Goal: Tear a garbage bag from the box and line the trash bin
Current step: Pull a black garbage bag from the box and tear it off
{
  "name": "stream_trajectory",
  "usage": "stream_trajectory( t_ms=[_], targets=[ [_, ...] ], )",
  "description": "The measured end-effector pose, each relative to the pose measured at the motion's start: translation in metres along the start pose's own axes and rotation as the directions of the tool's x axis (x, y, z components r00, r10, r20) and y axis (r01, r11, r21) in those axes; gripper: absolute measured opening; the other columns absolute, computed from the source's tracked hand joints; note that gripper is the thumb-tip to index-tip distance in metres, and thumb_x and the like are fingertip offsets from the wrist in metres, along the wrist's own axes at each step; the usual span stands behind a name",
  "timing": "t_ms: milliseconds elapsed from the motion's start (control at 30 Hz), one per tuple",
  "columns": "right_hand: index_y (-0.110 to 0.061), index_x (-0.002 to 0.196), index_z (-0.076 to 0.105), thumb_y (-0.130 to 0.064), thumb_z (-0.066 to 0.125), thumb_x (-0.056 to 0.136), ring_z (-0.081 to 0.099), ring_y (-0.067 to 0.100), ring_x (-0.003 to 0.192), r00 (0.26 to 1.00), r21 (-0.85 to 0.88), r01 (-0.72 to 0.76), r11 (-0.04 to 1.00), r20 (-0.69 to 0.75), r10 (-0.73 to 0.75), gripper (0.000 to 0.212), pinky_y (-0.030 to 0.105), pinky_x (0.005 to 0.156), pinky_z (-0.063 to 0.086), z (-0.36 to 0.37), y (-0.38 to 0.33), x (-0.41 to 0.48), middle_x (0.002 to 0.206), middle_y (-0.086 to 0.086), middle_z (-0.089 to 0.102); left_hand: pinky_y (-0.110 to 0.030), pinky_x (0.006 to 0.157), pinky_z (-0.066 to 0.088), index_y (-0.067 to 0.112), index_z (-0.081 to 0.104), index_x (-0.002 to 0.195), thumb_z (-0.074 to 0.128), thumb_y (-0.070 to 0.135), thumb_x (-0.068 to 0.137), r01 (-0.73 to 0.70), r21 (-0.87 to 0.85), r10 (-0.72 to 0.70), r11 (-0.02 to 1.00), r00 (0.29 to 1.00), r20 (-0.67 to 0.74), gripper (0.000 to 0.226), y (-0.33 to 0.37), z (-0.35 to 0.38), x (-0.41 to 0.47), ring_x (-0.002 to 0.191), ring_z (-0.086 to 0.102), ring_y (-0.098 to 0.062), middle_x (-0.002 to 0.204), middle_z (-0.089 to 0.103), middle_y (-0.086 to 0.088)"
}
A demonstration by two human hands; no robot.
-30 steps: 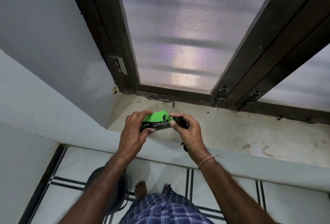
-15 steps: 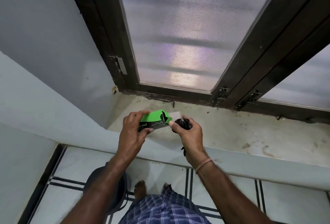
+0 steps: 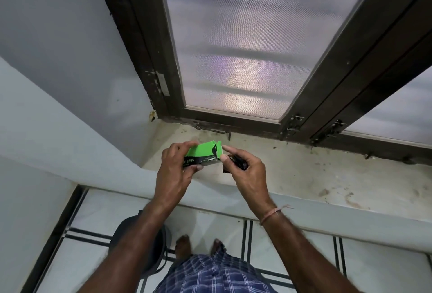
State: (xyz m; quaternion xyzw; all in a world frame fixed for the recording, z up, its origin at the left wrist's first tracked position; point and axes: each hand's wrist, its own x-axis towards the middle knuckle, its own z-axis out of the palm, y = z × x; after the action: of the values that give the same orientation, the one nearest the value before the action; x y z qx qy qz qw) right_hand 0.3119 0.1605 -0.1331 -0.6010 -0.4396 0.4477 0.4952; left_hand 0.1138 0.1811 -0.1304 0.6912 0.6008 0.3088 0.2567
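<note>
My left hand (image 3: 174, 171) grips a green and black garbage bag box (image 3: 203, 155) above the window ledge. My right hand (image 3: 246, 176) holds a crumpled black garbage bag (image 3: 238, 164) in its palm, while its thumb and forefinger press the flap at the box's right end. A dark round trash bin (image 3: 161, 246) stands on the floor below, mostly hidden behind my left forearm.
A stained stone window ledge (image 3: 304, 176) runs under a dark-framed window with frosted mesh panes (image 3: 245, 47). A grey wall (image 3: 58, 70) closes in on the left. Tiled floor with black lines (image 3: 247, 241) and my bare feet lie below.
The white inner flap that stood open at the box's right end is now folded in. My right hand's fingers moved onto that end, still holding the black bag.
</note>
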Motion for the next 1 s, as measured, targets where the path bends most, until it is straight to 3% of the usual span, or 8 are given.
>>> stream_trajectory(
  t_ms=[167,333,433,567,667,767,1000],
  targets=[
    [-0.041,0.12,0.077,-0.048,0.081,0.082,0.075,0.026,0.087,1.0,-0.081,0.002,0.997,0.011,-0.001,0.039,0.048,0.081,0.065,-0.001,0.002,0.006,0.089,-0.004,0.077,-0.029,0.082,0.046,0.032,0.06,0.135,0.081,0.02,0.085,0.0,0.016,0.0,1.0,1.0,-0.004,0.055,-0.003,0.0,-0.001,0.116,0.048,-0.019,0.125,0.058,0.007],
    [-0.033,0.119,0.08,-0.029,0.084,0.086,0.073,0.017,0.081,1.0,-0.091,0.006,0.996,0.022,-0.004,0.033,0.046,0.083,0.065,-0.003,0.0,0.008,0.083,-0.008,0.074,-0.033,0.084,0.05,0.03,0.06,0.135,0.081,0.019,0.086,0.011,0.015,-0.011,1.0,1.0,0.003,0.055,-0.005,-0.002,-0.001,0.117,0.048,-0.019,0.127,0.059,0.004],
    [-0.033,0.117,0.08,-0.033,0.084,0.086,0.071,0.012,0.076,0.999,-0.12,0.015,0.993,0.049,-0.009,0.032,0.047,0.08,0.064,-0.001,0.0,0.008,0.078,-0.011,0.073,-0.03,0.083,0.049,0.03,0.06,0.135,0.081,0.019,0.086,0.005,0.021,-0.005,1.0,1.0,0.007,0.055,-0.005,-0.002,-0.001,0.117,0.048,-0.019,0.128,0.059,0.004],
    [-0.036,0.117,0.079,-0.049,0.08,0.08,0.077,0.019,0.086,0.998,-0.133,0.043,0.99,0.054,-0.036,0.039,0.047,0.082,0.065,0.004,0.003,0.008,0.087,-0.011,0.077,-0.031,0.082,0.049,0.029,0.061,0.135,0.081,0.02,0.086,0.016,0.025,-0.016,1.0,1.0,-0.005,0.054,-0.004,-0.002,0.0,0.118,0.048,-0.019,0.129,0.059,0.005],
    [-0.029,0.118,0.08,-0.035,0.084,0.085,0.078,0.018,0.09,0.998,-0.131,0.05,0.99,0.033,-0.046,0.034,0.045,0.084,0.065,0.006,0.006,0.007,0.098,-0.003,0.081,-0.032,0.082,0.05,0.03,0.061,0.134,0.081,0.02,0.085,0.029,0.022,-0.029,0.999,0.999,-0.013,0.053,-0.004,0.0,0.0,0.118,0.049,-0.02,0.127,0.059,0.006],
    [-0.026,0.12,0.08,-0.031,0.083,0.087,0.076,0.008,0.101,0.994,-0.231,0.108,0.967,0.006,-0.11,0.034,0.037,0.088,0.065,0.011,0.008,0.002,0.11,-0.006,0.081,-0.032,0.081,0.048,0.029,0.061,0.134,0.081,0.022,0.086,0.042,0.024,-0.042,0.999,0.999,-0.023,0.053,-0.003,0.002,0.0,0.117,0.049,-0.02,0.126,0.059,0.006],
    [-0.028,0.107,0.081,-0.032,0.082,0.089,0.078,0.008,0.082,0.991,-0.265,0.108,0.958,-0.051,-0.125,0.018,0.038,0.075,0.066,0.022,0.013,-0.001,0.093,-0.011,0.081,-0.037,0.08,0.051,0.032,0.059,0.136,0.079,0.025,0.087,0.076,0.039,-0.074,0.996,0.997,-0.03,0.053,-0.005,0.006,-0.001,0.116,0.049,-0.021,0.125,0.06,0.004]
  ],
)
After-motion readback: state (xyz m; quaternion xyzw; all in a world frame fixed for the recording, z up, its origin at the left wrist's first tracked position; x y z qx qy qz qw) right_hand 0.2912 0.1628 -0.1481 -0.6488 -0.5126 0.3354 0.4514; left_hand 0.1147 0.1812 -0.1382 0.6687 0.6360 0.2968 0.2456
